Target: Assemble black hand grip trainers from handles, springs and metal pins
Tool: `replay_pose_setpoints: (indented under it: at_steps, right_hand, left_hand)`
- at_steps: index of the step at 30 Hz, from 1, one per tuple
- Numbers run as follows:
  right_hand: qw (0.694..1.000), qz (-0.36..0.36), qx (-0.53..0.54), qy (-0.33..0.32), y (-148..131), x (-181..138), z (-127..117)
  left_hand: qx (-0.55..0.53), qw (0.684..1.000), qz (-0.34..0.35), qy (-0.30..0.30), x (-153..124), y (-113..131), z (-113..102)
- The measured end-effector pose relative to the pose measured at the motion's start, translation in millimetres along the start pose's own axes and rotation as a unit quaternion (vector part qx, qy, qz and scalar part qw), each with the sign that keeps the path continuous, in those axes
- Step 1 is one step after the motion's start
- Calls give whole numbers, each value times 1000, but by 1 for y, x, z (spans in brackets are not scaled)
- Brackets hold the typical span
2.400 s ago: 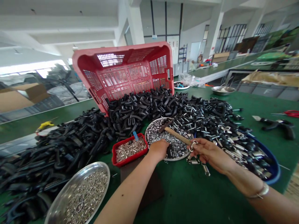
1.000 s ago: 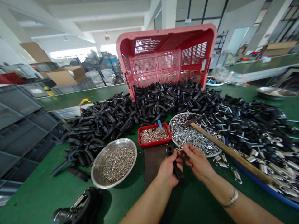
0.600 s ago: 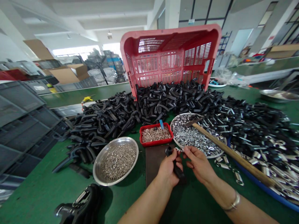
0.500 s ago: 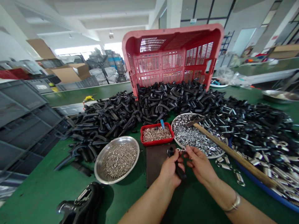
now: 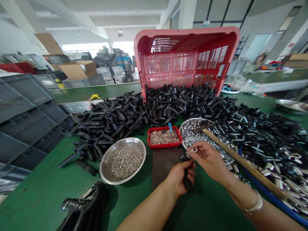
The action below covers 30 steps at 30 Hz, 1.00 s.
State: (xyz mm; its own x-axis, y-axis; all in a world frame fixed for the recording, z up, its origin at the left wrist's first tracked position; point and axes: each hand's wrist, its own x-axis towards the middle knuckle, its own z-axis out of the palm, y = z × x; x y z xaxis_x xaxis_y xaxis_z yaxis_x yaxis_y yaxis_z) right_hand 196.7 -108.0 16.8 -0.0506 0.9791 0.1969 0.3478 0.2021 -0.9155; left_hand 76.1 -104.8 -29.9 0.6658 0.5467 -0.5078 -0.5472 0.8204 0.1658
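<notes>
The left hand [image 5: 179, 175] is gripping a black plastic handle [image 5: 187, 182], the right hand [image 5: 211, 161] pinching a silver metal coil spring [image 5: 193, 149], seemingly unattached. A spring-fitted, curved black plastic piece [image 5: 98, 196] is lying at seven o'clock.

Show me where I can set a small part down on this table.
Bare green tabletop lies left of the large black assembly, and between that assembly, the metal bowl and the left forearm. The dark plate is bare left of the left hand. It's crowded behind, with black pieces, and rightward around the hammer.
</notes>
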Motion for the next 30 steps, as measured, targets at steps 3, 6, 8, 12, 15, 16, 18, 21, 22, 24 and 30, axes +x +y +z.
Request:
replay_pose_setpoints:
  at_steps: [3,6,8,12,15,16,18,21,22,24,30]
  right_hand:
    - [1000,-3,-16,-1,2,-1,2]
    - [998,-13,-53,-22,4,2,-2]
    - [997,5,-64,-38,7,6,-7]
    - [986,111,-40,-114,19,13,-13]
    - [980,121,-92,-132,29,25,-16]
    - [978,91,-156,-108,32,32,-17]
    - [946,22,-320,-43,39,52,-20]
    - [876,-14,-482,2,48,83,-24]
    - [868,-9,-497,-1,51,91,-24]
    - [860,1,-510,-4,56,100,-22]
    - [842,-20,-539,-13,62,97,-21]
  left_hand:
    - [10,999,-29,-16,0,2,-1]
    - [30,997,-63,-42,-1,4,-3]
    - [67,991,-83,-79,-4,6,-5]
    - [96,972,-126,-176,-10,10,-9]
    - [33,967,-146,-207,-14,14,-10]
    - [9,969,-131,-207,-15,16,-9]
    - [-49,976,-74,-197,-16,19,-7]
    - [-115,981,0,-158,-11,24,-6]
    - [-127,981,11,-146,-9,25,-7]
    - [-137,982,11,-133,-4,27,-10]
    - [-144,983,10,-111,5,28,-17]
